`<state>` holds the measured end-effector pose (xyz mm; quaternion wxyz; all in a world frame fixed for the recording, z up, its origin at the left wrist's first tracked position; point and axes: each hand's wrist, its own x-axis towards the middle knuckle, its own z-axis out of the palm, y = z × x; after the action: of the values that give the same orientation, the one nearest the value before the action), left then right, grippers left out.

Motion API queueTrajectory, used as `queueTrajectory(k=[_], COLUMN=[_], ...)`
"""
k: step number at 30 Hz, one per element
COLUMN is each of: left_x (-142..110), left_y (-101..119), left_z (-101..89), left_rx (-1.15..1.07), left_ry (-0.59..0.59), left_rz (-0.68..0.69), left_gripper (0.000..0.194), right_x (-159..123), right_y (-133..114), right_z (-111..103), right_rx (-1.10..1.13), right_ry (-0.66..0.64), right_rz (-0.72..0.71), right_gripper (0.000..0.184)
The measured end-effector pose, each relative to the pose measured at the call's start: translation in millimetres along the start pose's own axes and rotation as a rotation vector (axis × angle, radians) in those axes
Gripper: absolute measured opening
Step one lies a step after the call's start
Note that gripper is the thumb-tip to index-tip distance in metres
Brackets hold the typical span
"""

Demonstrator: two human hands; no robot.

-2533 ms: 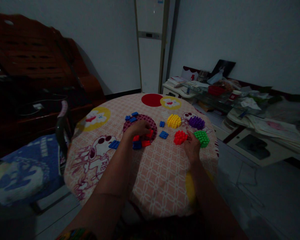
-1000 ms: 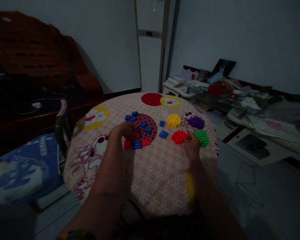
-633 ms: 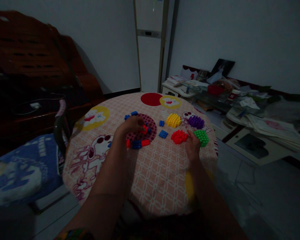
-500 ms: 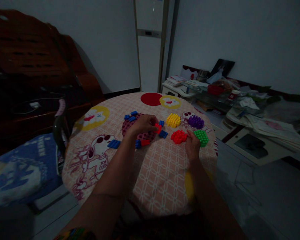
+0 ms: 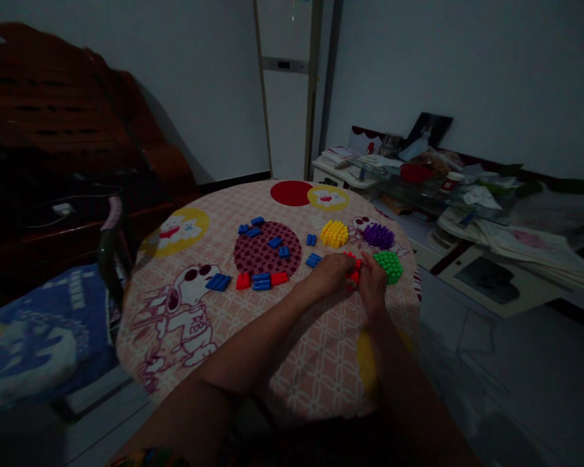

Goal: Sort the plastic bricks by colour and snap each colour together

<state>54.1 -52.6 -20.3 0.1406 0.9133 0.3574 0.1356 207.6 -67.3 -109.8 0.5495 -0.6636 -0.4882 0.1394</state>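
Observation:
A bumpy cluster of red blocks [image 5: 354, 267] lies between my two hands, partly hidden by them. My left hand [image 5: 331, 274] is closed at its left side, the fingertips mostly hidden against the red blocks. From the right, my right hand [image 5: 372, 280] pinches the cluster with thumb and fingers. Close by are a yellow cluster [image 5: 335, 233], a purple cluster [image 5: 379, 236] and a green cluster [image 5: 388, 267]. A loose blue block [image 5: 313, 260] sits just left of my left hand, with a smaller blue block [image 5: 311, 240] behind it.
Several blue blocks [image 5: 275, 242] and two red blocks [image 5: 279, 278] are scattered over the left half of the round table's patterned cloth [image 5: 296, 350]. A chair [image 5: 53, 324] stands at the left. On the right is a cluttered glass-topped cabinet [image 5: 418, 181].
My left hand has moved right and nearer, from the loose blocks to the red cluster. The red block it held among the blue ones is gone from there. My right hand stays at the cluster.

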Motion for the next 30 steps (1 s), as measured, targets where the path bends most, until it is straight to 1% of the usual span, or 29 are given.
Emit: queueTrajectory(k=[4, 9, 14, 19, 22, 25, 27, 30], left_x=[0, -2, 0, 1, 0, -1, 0, -1], left_y=[0, -1, -4, -4, -3, -3, -6, -17], left_z=[2.4, 20.0, 36.2, 39.1, 37.2, 29.2, 18.5, -5.9], left_rx=[0.023, 0.023, 0.002, -0.009, -0.014, -0.046, -0.072, -0.072], left_ry=[0.027, 0.100, 0.201, 0.247, 0.262, 0.249, 0.265, 0.284], left_rz=[-0.012, -0.031, -0.042, -0.011, -0.020, -0.038, -0.043, -0.035], left_gripper=[0.015, 0.024, 0.021, 0.018, 0.021, 0.027, 0.031, 0.026], right_x=[1, 0, 0, 0, 0, 0, 0, 1], right_y=[2, 0, 0, 1, 0, 0, 1, 3], right_z=[0, 0, 0, 0, 0, 0, 0, 1], right_rx=[-0.022, -0.022, -0.012, -0.026, -0.019, -0.008, 0.005, 0.026], right_ry=[0.002, 0.014, 0.011, 0.010, 0.011, 0.006, 0.004, 0.002], right_rz=[-0.014, -0.013, -0.019, -0.024, -0.030, -0.031, -0.021, -0.010], right_gripper=[0.052, 0.053, 0.052, 0.052, 0.051, 0.052, 0.053, 0.054])
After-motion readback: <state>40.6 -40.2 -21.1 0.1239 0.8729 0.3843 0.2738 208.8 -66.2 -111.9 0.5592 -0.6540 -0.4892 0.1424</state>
